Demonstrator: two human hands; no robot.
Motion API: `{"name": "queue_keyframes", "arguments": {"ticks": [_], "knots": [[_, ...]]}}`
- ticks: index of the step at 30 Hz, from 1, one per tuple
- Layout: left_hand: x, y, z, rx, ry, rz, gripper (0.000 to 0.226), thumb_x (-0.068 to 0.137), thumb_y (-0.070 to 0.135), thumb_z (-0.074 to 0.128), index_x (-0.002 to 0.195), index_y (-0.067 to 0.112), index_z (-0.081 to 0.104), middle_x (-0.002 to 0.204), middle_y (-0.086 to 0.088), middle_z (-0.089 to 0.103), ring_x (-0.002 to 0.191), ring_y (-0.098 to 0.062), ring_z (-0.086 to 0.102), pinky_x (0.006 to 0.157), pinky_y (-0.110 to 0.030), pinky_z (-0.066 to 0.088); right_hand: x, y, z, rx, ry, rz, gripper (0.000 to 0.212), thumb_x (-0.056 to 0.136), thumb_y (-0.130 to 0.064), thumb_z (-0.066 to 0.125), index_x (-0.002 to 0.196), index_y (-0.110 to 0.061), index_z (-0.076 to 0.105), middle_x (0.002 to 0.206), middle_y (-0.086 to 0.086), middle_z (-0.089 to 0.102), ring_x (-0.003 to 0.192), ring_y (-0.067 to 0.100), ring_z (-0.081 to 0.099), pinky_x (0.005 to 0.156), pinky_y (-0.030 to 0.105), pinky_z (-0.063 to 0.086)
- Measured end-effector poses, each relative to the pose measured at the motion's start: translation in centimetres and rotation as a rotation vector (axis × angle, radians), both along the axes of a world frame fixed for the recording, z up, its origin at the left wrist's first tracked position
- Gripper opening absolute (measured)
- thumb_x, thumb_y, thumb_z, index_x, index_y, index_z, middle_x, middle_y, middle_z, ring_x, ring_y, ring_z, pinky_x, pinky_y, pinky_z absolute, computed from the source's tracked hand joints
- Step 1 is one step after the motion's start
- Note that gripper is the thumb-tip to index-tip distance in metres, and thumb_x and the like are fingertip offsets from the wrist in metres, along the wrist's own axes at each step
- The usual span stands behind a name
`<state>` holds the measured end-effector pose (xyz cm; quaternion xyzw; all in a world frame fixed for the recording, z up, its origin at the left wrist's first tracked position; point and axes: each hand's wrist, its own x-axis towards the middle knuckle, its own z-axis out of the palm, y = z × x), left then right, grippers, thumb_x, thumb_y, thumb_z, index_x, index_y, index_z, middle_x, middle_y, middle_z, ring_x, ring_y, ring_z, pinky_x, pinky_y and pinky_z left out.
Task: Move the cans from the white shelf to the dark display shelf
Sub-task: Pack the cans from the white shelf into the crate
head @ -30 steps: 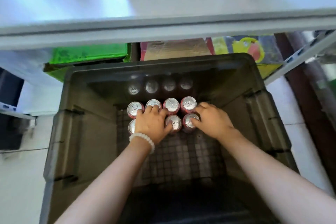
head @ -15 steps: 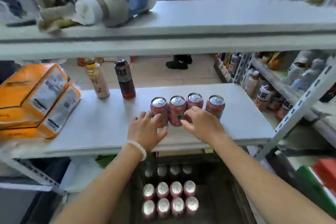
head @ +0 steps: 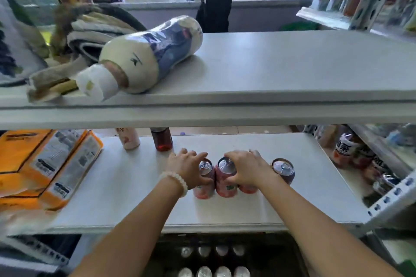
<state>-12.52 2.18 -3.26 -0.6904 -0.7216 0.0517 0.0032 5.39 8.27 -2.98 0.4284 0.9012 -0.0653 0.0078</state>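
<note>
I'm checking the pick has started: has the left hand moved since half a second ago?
Yes. The left hand has gone forward along the white shelf and now has its grip on the leftmost can, which it only neared before.

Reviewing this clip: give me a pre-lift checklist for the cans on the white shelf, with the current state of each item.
1. Left hand grips the leftmost can: ok.
2. Right hand grips a can: ok; which one, cannot tell.
3. Far-right can untouched, upright: ok.
4. Dark crate below has free space: cannot tell.
5. Brown bottle stands apart from the hands: ok.
</note>
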Motion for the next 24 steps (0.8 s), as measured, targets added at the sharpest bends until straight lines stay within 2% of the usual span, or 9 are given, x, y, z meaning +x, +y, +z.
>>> {"name": "queue_keyframes", "arguments": {"ticks": [4,7,10,13,16,24], "knots": [[0.4,-0.4,-0.6,0.03,-0.15,0.071,0.062,0.074,0.064,0.06,0.126,0.033,0.049,0.119,-0.003,0.058,0.112,-0.023,0.05,0.088,-0.033,0.043,-0.2,-0.2,0.3,-0.002,0.07,-0.017,0.056,0.068,-0.042,0.067,0.116,-0.018,0.056,0.113,0.001,0.064,0.106,0.023,0.058,0.092,0.033,0.034],[0.5,-1.3,-0.3,0.077,-0.132,0.084,0.061,0.067,0.067,0.062,0.118,0.035,0.052,0.11,-0.001,0.061,0.107,-0.025,0.053,0.09,-0.036,0.044,0.0,-1.1,0.8,-0.035,0.146,-0.029,0.058,0.062,-0.037,0.073,0.114,-0.016,0.058,0.109,0.003,0.065,0.101,0.023,0.059,0.082,0.03,0.043],[0.6,-2.9,0.1,0.12,-0.115,0.073,0.061,0.063,0.067,0.063,0.115,0.038,0.053,0.105,0.0,0.063,0.099,-0.025,0.056,0.086,-0.036,0.046,0.4,-2.6,1.5,-0.062,0.206,-0.03,0.061,0.061,-0.034,0.076,0.116,-0.016,0.057,0.11,0.001,0.063,0.1,0.019,0.058,0.073,0.024,0.039],[0.8,-5.0,0.8,0.165,-0.169,0.072,0.059,0.064,0.064,0.065,0.115,0.036,0.054,0.103,0.0,0.061,0.096,-0.024,0.058,0.077,-0.03,0.044,0.9,-4.4,2.3,-0.029,0.221,-0.009,0.062,0.061,-0.037,0.076,0.116,-0.016,0.056,0.11,0.0,0.062,0.099,0.018,0.057,0.074,0.024,0.038],[1.4,-7.9,1.4,0.191,-0.187,0.051,0.059,0.065,0.059,0.066,0.117,0.034,0.055,0.102,-0.001,0.06,0.095,-0.024,0.058,0.07,-0.029,0.038,1.5,-7.2,2.6,-0.011,0.24,-0.003,0.064,0.06,-0.038,0.076,0.116,-0.017,0.054,0.11,0.0,0.061,0.097,0.019,0.057,0.076,0.03,0.046],[2.9,-17.2,-2.1,0.217,-0.245,0.033,0.066,0.064,0.06,0.068,0.122,0.033,0.053,0.108,-0.002,0.06,0.104,-0.025,0.055,0.084,-0.037,0.047,4.3,-16.4,-2.6,-0.091,0.259,-0.051,0.071,0.058,-0.037,0.08,0.12,-0.014,0.054,0.115,0.001,0.061,0.102,0.018,0.058,0.084,0.032,0.049]]}}
